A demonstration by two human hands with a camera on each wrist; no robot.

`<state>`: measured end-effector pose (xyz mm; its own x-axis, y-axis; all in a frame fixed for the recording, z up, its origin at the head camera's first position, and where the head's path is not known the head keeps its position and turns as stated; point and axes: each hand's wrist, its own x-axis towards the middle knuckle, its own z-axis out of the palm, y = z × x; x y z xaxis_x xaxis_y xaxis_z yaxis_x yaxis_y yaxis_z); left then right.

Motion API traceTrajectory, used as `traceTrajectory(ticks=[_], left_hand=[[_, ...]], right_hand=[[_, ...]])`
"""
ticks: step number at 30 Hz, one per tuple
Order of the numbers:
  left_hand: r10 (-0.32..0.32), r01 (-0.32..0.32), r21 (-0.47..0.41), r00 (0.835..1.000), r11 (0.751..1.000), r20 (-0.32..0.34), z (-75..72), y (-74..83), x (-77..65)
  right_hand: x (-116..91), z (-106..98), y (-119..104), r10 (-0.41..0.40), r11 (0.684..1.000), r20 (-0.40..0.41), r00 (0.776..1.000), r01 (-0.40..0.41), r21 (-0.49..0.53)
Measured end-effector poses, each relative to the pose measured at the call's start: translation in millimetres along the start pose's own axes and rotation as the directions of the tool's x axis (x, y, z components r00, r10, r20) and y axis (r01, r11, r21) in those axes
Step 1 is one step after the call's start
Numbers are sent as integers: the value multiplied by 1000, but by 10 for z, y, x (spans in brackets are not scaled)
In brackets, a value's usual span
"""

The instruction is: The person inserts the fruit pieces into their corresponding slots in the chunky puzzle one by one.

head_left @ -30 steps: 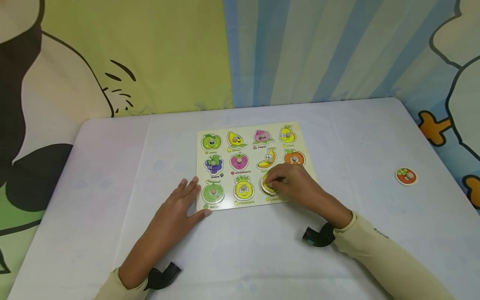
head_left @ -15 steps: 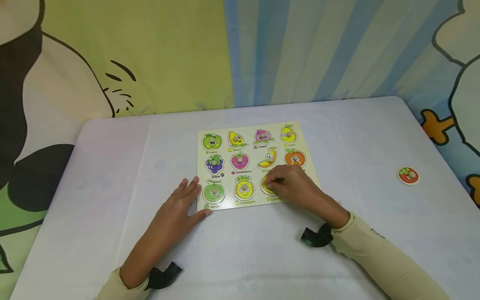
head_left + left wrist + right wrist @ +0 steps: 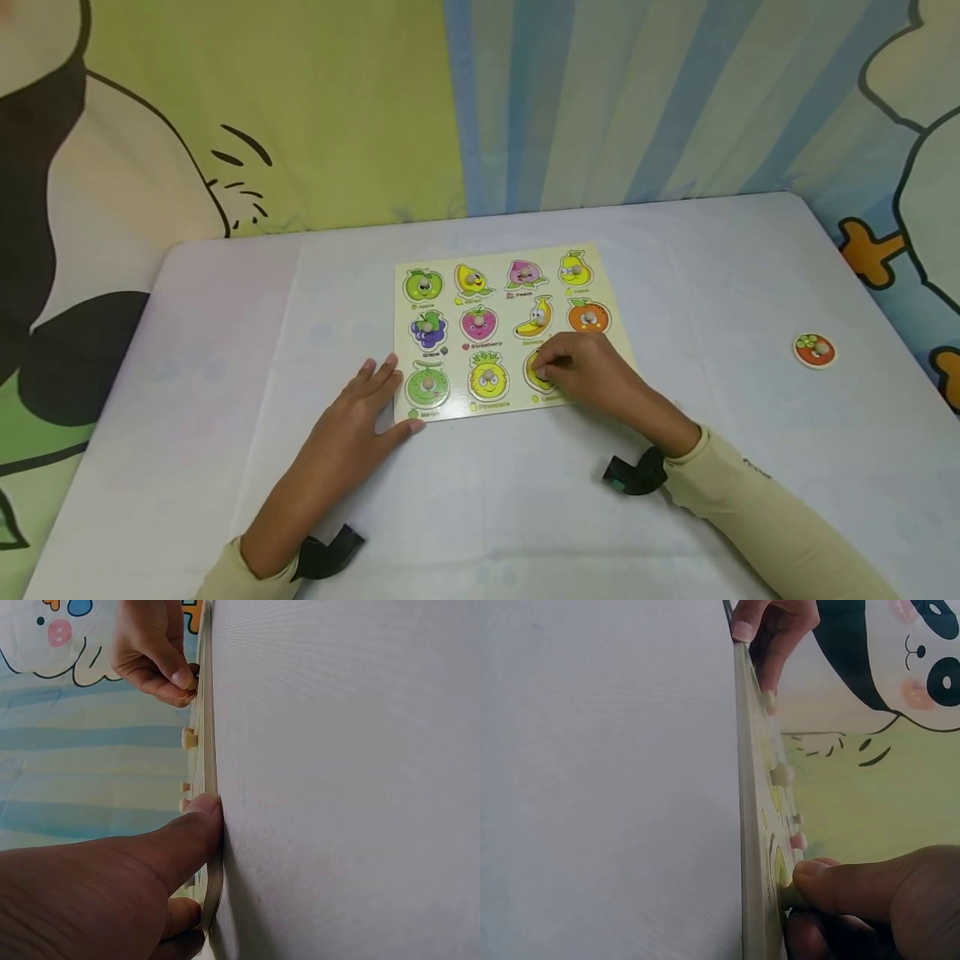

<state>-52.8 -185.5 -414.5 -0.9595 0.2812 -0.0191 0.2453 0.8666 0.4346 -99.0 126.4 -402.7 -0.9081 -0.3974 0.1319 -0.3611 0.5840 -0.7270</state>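
A wooden fruit puzzle board [image 3: 459,367] lies on the table with several knobbed pieces in it, among them a melon [image 3: 427,387], a pineapple [image 3: 489,379] and a banana [image 3: 536,318]. My right hand [image 3: 596,372] pinches the knob of the yellow lemon piece [image 3: 532,369] at the bottom right of the board, partly covering it. In the right wrist view, the thumb [image 3: 821,881] and a finger meet at a knob. My left hand [image 3: 348,437] rests at the board's left edge, fingers spread; its thumb [image 3: 199,814] touches the edge in the left wrist view.
A loose red tomato piece [image 3: 814,352] with a knob lies on the white-covered table [image 3: 720,333], far to the right of the board. Behind the table hangs a printed cloth [image 3: 315,125]. Black wrist mounts [image 3: 330,554] stick out below both hands.
The lemon piece, slightly raised and tilted a second ago, now sits flatter in the board. My right hand has shifted only slightly and keeps its pinch; the left hand stays in place.
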Motion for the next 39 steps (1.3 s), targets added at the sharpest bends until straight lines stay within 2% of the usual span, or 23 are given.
traceTrajectory(ticks=[8, 18, 23, 30, 39], left_hand=[[-4, 4, -1, 1000, 1000, 5, -6, 8, 7], [-5, 5, -2, 1000, 1000, 8, 11, -7, 12], [-14, 14, 0, 1000, 1000, 10, 5, 1, 7], [-16, 16, 5, 1000, 1000, 4, -2, 8, 7], [-7, 7, 4, 1000, 1000, 10, -1, 2, 2]], right_hand=[[8, 11, 11, -18, 1000, 5, 1000, 18, -2], [-17, 29, 46, 15, 1000, -16, 1000, -15, 7], [-49, -49, 22, 59, 998, -24, 998, -59, 23], [-155, -327, 144, 42, 997, -143, 989, -33, 68], [-384, -742, 397, 102, 994, -317, 943, -111, -9]])
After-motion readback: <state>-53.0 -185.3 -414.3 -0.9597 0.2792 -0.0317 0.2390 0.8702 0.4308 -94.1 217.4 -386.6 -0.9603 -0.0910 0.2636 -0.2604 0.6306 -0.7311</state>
